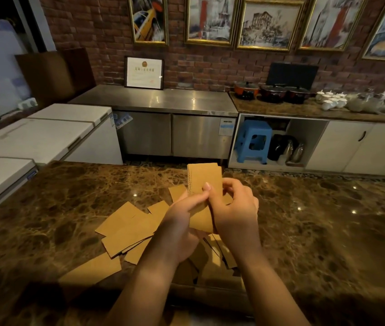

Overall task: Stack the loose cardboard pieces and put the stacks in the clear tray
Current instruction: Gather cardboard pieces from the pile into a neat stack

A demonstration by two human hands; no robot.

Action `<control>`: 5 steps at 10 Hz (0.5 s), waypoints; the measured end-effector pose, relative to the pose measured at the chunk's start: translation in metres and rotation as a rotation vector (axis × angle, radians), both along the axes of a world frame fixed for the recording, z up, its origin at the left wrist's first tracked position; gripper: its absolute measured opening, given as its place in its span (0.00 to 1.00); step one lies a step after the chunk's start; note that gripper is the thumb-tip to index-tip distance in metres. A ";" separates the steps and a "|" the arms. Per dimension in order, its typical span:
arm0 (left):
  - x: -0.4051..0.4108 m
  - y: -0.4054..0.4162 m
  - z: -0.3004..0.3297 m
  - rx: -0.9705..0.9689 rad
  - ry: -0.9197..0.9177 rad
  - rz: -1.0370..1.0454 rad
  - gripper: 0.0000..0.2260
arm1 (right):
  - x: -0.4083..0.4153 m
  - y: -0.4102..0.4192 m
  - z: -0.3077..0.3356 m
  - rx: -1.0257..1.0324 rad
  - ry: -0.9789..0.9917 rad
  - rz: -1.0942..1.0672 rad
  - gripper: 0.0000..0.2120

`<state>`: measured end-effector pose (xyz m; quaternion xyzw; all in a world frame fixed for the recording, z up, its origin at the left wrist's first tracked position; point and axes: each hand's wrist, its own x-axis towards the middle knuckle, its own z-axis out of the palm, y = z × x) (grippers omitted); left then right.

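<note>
Cardboard is lying everywhere in front of me on the brown marble worktop, and I am working through it from the left. Farthest left, one loose cardboard piece is sitting flat by itself near the front edge. Just right of it, a fanned heap of loose pieces is overlapping untidily, and more pieces are showing underneath my wrists, partly hidden by my arms.

Moving to the centre, my left hand is wrapping around the lower left edge of a cardboard stack, with my thumb lying up across its face. I am holding the stack upright above the worktop, its top edge tilting away from me and its corrugated left edge showing several layers. My right hand is gripping the same stack from the right side, fingers curling over its right edge, so both hands are clamping it together and touching each other around it.

I cannot see the clear tray anywhere in this view.

Beyond the worktop, white chest freezers are standing at the left, a steel counter with a framed certificate is running along the brick wall, and at the right a blue stool is sitting under a counter carrying pots.
</note>
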<state>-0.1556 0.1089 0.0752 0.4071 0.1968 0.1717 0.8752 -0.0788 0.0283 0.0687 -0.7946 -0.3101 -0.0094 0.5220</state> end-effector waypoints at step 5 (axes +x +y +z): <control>-0.008 0.005 -0.002 -0.119 0.027 -0.059 0.15 | 0.026 -0.001 0.016 -0.016 0.526 0.397 0.09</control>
